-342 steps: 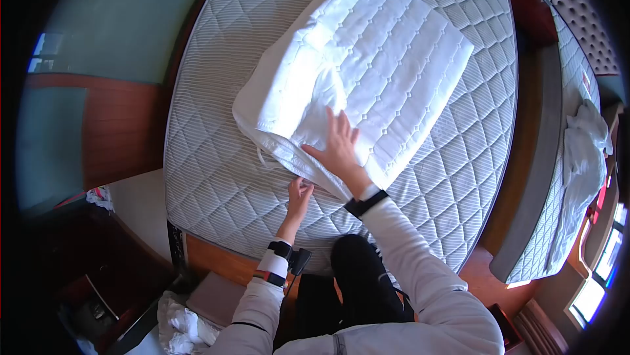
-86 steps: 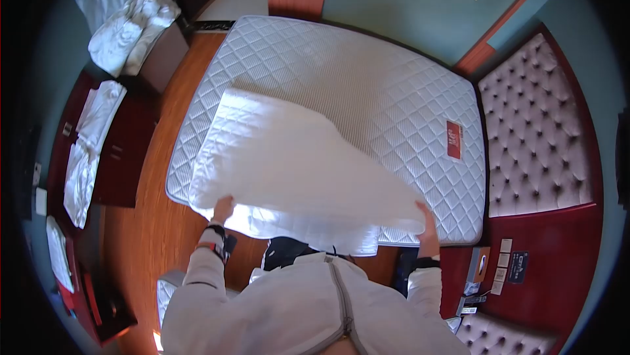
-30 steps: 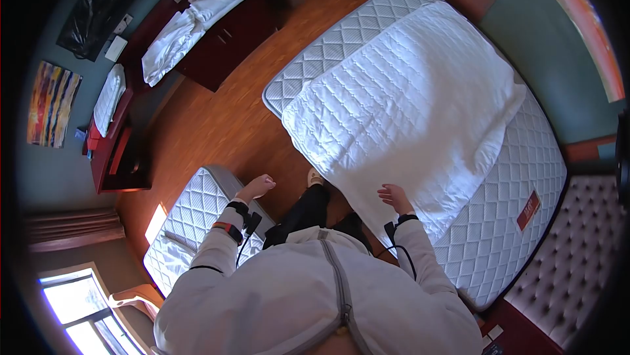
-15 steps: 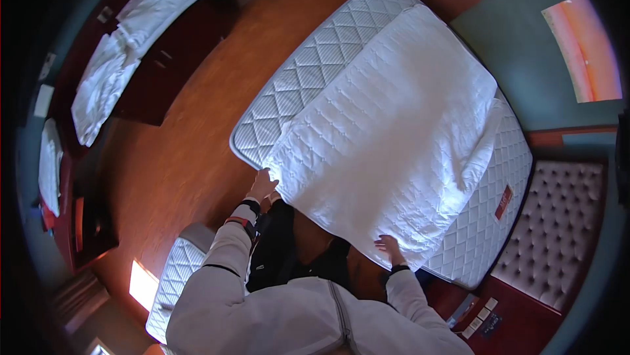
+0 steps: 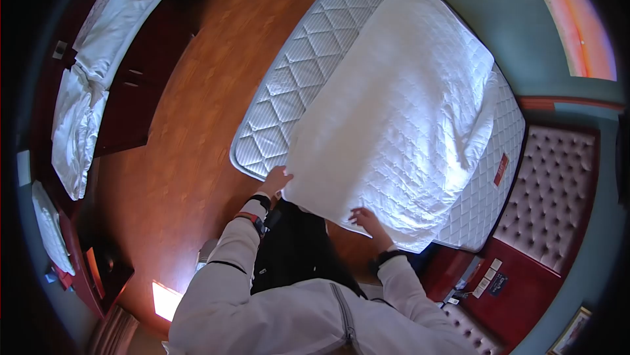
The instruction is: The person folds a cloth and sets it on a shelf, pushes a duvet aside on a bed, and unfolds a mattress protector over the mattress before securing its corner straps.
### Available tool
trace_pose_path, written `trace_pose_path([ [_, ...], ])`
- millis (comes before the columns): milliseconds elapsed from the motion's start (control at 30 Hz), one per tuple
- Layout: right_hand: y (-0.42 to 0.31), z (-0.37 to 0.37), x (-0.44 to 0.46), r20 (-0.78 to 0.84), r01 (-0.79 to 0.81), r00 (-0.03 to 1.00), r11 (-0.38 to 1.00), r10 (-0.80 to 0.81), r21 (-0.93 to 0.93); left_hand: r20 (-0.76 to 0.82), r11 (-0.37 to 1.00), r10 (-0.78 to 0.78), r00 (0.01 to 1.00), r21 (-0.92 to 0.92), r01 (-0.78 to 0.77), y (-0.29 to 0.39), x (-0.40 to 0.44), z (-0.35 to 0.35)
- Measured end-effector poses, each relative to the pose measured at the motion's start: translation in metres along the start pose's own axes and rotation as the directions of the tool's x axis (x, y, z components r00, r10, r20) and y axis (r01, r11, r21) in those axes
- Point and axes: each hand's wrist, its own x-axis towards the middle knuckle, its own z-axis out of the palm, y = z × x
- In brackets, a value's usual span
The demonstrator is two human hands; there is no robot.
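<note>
1. A white quilted pad (image 5: 394,112) is laid over the mattress (image 5: 282,102), with mattress showing along its left side and again at its right, toward the tufted headboard (image 5: 548,191).
2. The near-left corner of the pad appears to be pinched by the fingers of the left hand (image 5: 277,180), though the thumb's position is not fully shown.
3. The near edge, farther right, is met by the right hand (image 5: 369,220), its fingers loosely bent; whether cloth is pinched there or merely touched cannot be told.
4. From the way it drapes, the pad is judged to be soft and limp, light for its area, with some body lent by the quilting.
5. Loose folds are gathered near its right side, so slack is likely to be taken up unevenly if only one end is pulled.
6. Little slipperiness is expected, and some drag against the mattress may be felt; no fragility is suggested.
7. A hold is best taken on the hem at the near corners, hands well apart; if grasped mid-panel, the cloth would probably be bunched.
</note>
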Motion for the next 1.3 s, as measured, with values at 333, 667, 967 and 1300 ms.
trace_pose_path([
  [333, -0.142, 0.102, 0.092, -0.017, 0.352, 0.924, 0.869, -0.381, -0.349, 0.291, 0.932, 0.177, 0.94, -0.356, -0.066, 0.148, -0.07, -0.064],
  [667, -0.174, 0.053, 0.081, 0.098, 0.102, 0.99, 0.994, -0.105, 0.038, 0.407, 0.94, 0.101, 0.908, -0.337, 0.046, 0.171, -0.069, -0.056],
  [967, -0.16, 0.004, 0.11, 0.074, 0.175, 0.98, 0.975, -0.186, 0.134, 0.567, 0.995, 0.097, 0.818, -0.049, -0.084, 0.222, -0.043, -0.051],
  [1300, -0.162, 0.033, 0.097, -0.014, 0.142, 0.988, 0.873, -0.153, 0.466, 0.696, 0.986, 0.126, 0.706, -0.169, -0.009, 0.208, -0.034, -0.08],
])
